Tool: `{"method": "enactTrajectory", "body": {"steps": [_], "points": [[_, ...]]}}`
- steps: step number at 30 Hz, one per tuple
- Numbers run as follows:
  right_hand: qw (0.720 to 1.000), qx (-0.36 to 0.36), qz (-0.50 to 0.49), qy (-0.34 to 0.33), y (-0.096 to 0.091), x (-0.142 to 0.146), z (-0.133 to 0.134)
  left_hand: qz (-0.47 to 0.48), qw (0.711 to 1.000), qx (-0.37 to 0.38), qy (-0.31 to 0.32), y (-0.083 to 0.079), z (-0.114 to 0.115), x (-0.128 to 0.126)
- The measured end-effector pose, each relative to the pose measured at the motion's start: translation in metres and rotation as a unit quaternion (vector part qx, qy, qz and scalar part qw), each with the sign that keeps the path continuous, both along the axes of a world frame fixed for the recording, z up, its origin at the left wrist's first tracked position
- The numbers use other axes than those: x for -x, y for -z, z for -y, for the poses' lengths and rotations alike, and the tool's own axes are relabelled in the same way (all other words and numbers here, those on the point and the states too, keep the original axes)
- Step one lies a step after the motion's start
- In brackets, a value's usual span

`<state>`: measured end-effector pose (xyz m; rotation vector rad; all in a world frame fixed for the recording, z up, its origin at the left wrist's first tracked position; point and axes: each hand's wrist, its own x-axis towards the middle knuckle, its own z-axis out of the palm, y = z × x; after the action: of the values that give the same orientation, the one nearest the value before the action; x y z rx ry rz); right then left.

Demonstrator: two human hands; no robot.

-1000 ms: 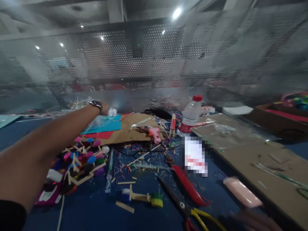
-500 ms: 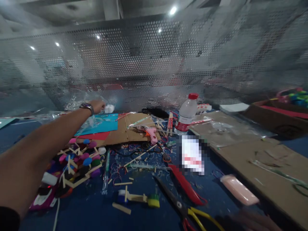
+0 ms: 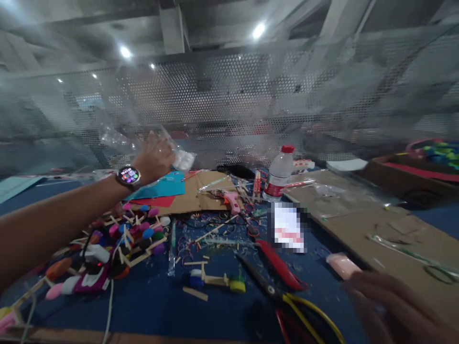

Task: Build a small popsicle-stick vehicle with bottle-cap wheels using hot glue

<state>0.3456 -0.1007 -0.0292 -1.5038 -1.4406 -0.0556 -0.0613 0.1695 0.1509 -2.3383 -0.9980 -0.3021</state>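
My left hand [image 3: 156, 155], with a watch on the wrist, grips a clear plastic bag [image 3: 185, 160] holding something white, raised over blue and red sheets [image 3: 163, 187]. My right hand [image 3: 392, 303] is blurred at the lower right, fingers stretched out and apart, overlapping the near end of a pink, smooth block-like thing [image 3: 342, 264]; contact cannot be made out. Left of it lie scissors [image 3: 270, 289] with red and yellow handles and a red-handled tool [image 3: 279, 267]. A small stick piece [image 3: 215, 280] with blue-white and yellow-green ends lies in the middle.
A pink glue gun [image 3: 232, 201] rests by flat cardboard [image 3: 204, 191]. A red-capped bottle [image 3: 278, 174] stands behind a blurred-out patch. Several stick-and-coloured-disc pieces [image 3: 143, 239] and a purple power strip [image 3: 91, 279] crowd the left. An open cardboard box [image 3: 405, 177] sits far right, before perforated metal mesh [image 3: 222, 95].
My left hand has moved right and up, lifting the plastic bag. My right hand has come further into view, over the pink block-like thing. The view has shifted slightly.
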Motion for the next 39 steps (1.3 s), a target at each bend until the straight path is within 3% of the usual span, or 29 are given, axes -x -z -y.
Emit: {"method": "enactTrajectory", "body": {"steps": [5,9,11,14,19,25,29,33,39], "points": [[0.974,0.041,0.032,-0.219,-0.089,0.053,-0.057,-0.03,0.998,-0.025,0.053,0.009,0.06,-0.041],[0.905,0.126,-0.139,-0.383,-0.12,0.1,-0.1,-0.034,0.991,-0.081,0.105,0.009,0.095,-0.068],[0.885,0.119,-0.198,-0.405,-0.124,0.114,-0.11,-0.023,0.987,-0.08,0.14,0.007,0.107,-0.073],[0.883,0.088,-0.217,-0.406,-0.126,0.12,-0.113,0.032,0.983,-0.036,0.177,0.002,0.119,-0.072],[0.88,0.074,-0.195,-0.426,-0.129,0.117,-0.105,0.171,0.969,0.072,0.161,-0.004,0.127,-0.071],[0.879,0.072,-0.163,-0.443,-0.133,0.122,-0.098,0.198,0.953,0.151,0.172,-0.01,0.128,-0.074],[0.889,0.068,-0.128,-0.434,-0.134,0.125,-0.097,0.212,0.941,0.193,0.18,-0.016,0.134,-0.076],[0.904,0.055,-0.06,-0.42,-0.135,0.128,-0.099,0.262,0.928,0.189,0.187,-0.017,0.14,-0.08],[0.913,0.08,-0.001,-0.401,-0.138,0.131,-0.112,0.326,0.888,0.282,0.16,-0.012,0.129,-0.076]]}}
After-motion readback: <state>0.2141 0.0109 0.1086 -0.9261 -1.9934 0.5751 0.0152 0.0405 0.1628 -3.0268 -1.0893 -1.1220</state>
